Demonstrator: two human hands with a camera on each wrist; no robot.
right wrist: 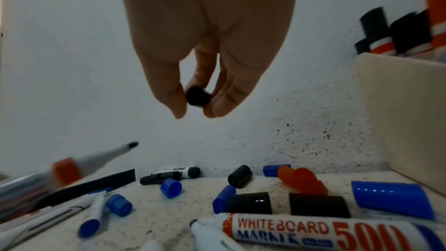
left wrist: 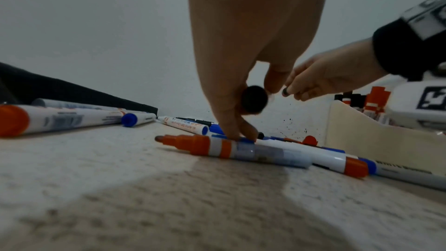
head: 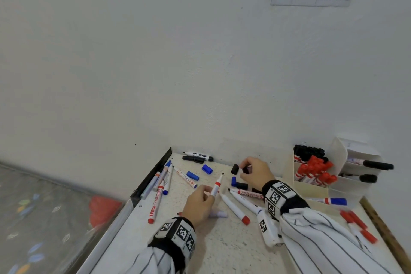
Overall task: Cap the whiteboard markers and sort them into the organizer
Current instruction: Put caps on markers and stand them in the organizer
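The left hand [head: 200, 203] grips an uncapped marker [head: 216, 186] tip-up, ready for capping. The right hand [head: 253, 171] pinches a black cap [right wrist: 198, 96] near the table's [head: 222, 251] back edge (matching its black tip). The organizer [head: 311, 187] waits in the far right corner.

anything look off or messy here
Yes. Dark ink specks spatter the wall above the table, near the organizer. Uncapped markers and loose caps lie scattered; the left hand holds an uncapped marker, the right hand a black cap.
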